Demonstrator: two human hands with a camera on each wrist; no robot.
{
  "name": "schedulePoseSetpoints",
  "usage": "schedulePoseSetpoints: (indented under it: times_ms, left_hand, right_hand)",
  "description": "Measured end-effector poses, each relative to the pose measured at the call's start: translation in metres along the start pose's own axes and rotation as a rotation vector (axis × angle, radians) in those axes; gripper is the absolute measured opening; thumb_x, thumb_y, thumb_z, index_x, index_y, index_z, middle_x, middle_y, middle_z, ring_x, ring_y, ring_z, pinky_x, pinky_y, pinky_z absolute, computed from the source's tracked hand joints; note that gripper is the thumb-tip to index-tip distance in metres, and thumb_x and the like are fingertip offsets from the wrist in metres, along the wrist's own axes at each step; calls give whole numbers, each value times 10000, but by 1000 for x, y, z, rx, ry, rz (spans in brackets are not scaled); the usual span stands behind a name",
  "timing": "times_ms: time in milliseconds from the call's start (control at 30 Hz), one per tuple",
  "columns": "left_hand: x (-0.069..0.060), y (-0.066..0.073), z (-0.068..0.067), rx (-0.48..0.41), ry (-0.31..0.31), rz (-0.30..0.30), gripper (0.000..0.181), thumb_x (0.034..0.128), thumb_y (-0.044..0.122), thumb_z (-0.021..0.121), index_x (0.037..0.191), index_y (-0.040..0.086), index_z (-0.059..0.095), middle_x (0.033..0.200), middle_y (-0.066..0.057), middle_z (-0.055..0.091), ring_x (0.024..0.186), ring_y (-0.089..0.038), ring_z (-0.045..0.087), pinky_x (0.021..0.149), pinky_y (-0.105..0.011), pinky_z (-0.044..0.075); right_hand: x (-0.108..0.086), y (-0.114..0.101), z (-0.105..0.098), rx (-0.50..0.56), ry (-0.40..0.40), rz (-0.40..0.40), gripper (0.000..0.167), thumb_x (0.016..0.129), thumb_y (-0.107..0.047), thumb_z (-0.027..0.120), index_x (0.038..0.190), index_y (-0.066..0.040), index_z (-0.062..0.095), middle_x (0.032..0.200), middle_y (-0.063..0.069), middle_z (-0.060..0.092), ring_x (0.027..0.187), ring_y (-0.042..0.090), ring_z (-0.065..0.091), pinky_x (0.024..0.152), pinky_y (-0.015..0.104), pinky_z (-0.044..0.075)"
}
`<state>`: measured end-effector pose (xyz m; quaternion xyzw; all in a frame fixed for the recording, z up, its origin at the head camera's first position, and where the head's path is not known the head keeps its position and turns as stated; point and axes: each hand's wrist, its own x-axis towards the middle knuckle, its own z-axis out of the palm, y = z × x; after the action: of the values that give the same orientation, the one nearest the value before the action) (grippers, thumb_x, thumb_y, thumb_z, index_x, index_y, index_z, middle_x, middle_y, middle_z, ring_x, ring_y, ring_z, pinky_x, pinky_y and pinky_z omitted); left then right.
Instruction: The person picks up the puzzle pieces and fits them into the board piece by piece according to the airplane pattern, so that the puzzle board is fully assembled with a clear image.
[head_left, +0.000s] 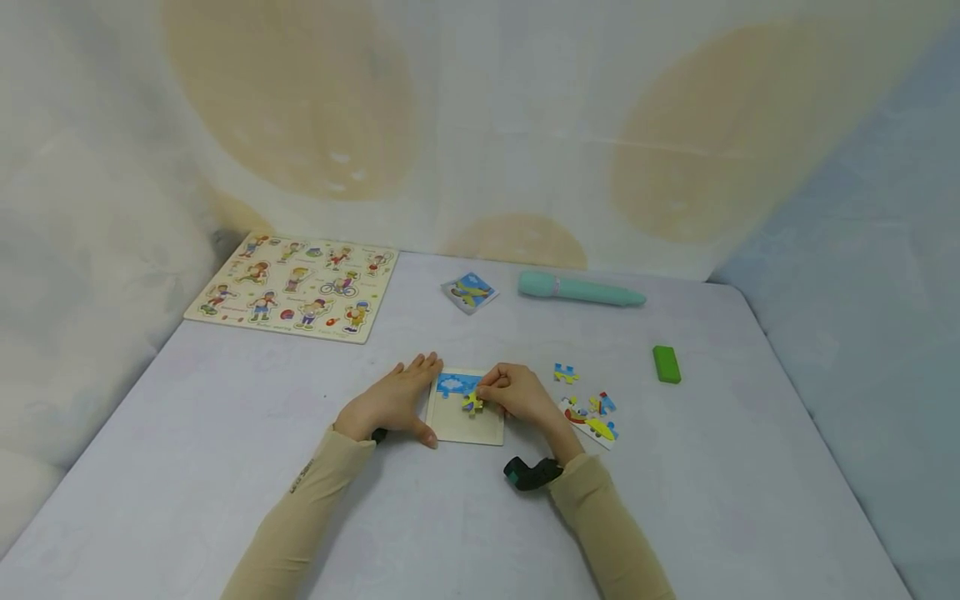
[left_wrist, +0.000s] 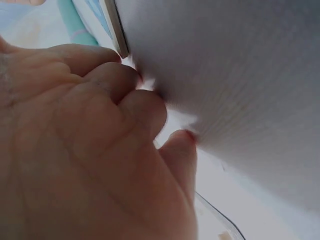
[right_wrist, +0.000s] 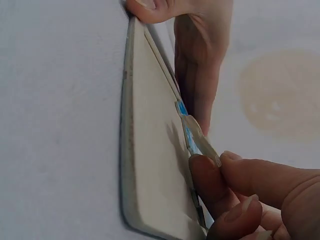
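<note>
A small wooden puzzle board [head_left: 467, 430] lies on the table, with blue sky pieces [head_left: 452, 383] set along its far edge. My left hand [head_left: 392, 403] rests at the board's left side, thumb and fingers spread; in the right wrist view its thumb [right_wrist: 150, 11] touches the frame's corner. Between thumb and forefinger, my right hand [head_left: 520, 393] pinches a yellow and blue puzzle piece [head_left: 472, 405]. That piece is tilted over the board beside the blue ones, as the right wrist view shows. To the right lie more loose puzzle pieces [head_left: 566, 373] and a partly covered colourful group [head_left: 597, 426].
A large picture board [head_left: 315, 287] with children playing sports lies at the back left. Behind the small board are a picture card [head_left: 470, 292] and a teal pen-shaped object [head_left: 581, 289]. A green block [head_left: 666, 364] sits at the right. Fabric walls border the table.
</note>
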<state>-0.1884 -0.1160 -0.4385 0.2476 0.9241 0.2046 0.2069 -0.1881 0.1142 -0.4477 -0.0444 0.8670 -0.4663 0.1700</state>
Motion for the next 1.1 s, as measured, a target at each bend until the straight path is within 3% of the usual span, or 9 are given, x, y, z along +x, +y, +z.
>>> schedulePoseSetpoints:
  times_ms: [233, 600, 900, 1100]
  left_hand:
    - [0, 1, 0, -9, -16, 17, 1239, 623, 419, 892, 1542, 12, 167, 1628, -159, 105, 1518, -328, 59, 1227, -544, 72]
    - [0, 2, 1, 20, -16, 27, 1263, 606, 443, 891, 1540, 3, 163, 1627, -159, 106, 1516, -330, 64, 1228, -538, 73]
    - [0, 1, 2, 51, -4, 37, 1258, 610, 448, 889, 1535, -12, 171, 1623, -176, 121, 1512, -346, 78, 1220, -558, 93]
    - [-1, 2, 1, 44, -2, 32, 1255, 612, 444, 889, 1536, -7, 170, 1624, -169, 123, 1514, -339, 79, 1222, -553, 89]
  right_hand:
    - [-3, -5, 7, -95, 53, -8, 102, 886, -202, 688, 906, -104, 673, 791, 12, 717, 693, 115, 584, 594, 209, 429]
    - [-7, -13, 20, -251, 148, -55, 98, 858, -223, 687, 864, -126, 675, 736, -19, 664, 633, 95, 558, 561, 212, 406]
    - [-9, -13, 28, -301, 233, -47, 227, 827, -342, 752, 897, -146, 660, 692, -44, 596, 598, 98, 504, 546, 228, 360]
    - [-8, -12, 29, -304, 231, -81, 202, 815, -329, 771, 871, -156, 684, 660, -45, 575, 571, 91, 477, 520, 215, 341]
